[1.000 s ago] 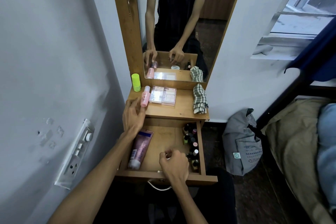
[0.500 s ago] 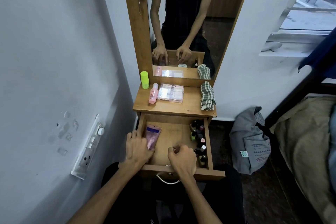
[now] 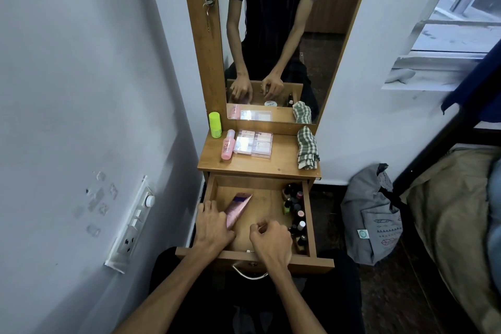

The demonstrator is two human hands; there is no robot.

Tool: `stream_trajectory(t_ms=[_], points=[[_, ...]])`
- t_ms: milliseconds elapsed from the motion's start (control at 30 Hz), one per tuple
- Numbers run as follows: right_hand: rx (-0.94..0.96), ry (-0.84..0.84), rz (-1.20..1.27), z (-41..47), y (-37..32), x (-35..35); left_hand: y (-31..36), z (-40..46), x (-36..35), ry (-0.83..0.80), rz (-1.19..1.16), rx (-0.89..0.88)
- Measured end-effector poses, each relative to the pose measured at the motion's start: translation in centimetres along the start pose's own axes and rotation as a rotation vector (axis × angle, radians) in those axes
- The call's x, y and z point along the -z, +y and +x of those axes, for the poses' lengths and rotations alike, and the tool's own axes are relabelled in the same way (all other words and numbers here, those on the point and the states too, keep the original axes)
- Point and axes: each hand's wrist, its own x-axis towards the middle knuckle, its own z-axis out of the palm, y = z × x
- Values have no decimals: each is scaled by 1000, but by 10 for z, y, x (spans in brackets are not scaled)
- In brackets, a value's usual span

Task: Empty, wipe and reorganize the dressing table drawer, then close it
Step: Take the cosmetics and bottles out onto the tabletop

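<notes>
The drawer stands pulled out below the tabletop. Inside it, the pink tube lies on the left half of the floor. Its long axis runs on a diagonal: the purple crimped end points away from the person and to the right, while the near end sits under the left hand.

The left hand is the nearer hand to the tube. It lies on the tube's near end, and its fingers reach forward along the drawer's left wall. The palm hides the contact, so whether the fingers wrap the tube or only rest on it cannot be told.

The right hand hovers over the front middle of the drawer with its fingers curled in. Whether it holds a small item cannot be told.

The small bottles stand in a row along the right wall, just beside the right hand. The drawer is judged not yet emptied.
</notes>
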Motion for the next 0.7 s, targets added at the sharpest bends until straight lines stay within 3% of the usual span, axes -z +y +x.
stream_trajectory(t_ms=[100,300,433,533,700], points=[[-16,6,-7,0,-2,2,-5,-2,2,40,-208,-4],[-16,19,0,-1,-1,-3,-28,-7,16,194,-901,-52],[-6,-7,7,-1,-3,0,-42,7,40,338,-1223,-25],[-11,-4,15,-1,-3,-1,-51,28,66,430,-1367,60],[10,-9,13,-3,-3,1,-67,82,88,446,-1387,156]])
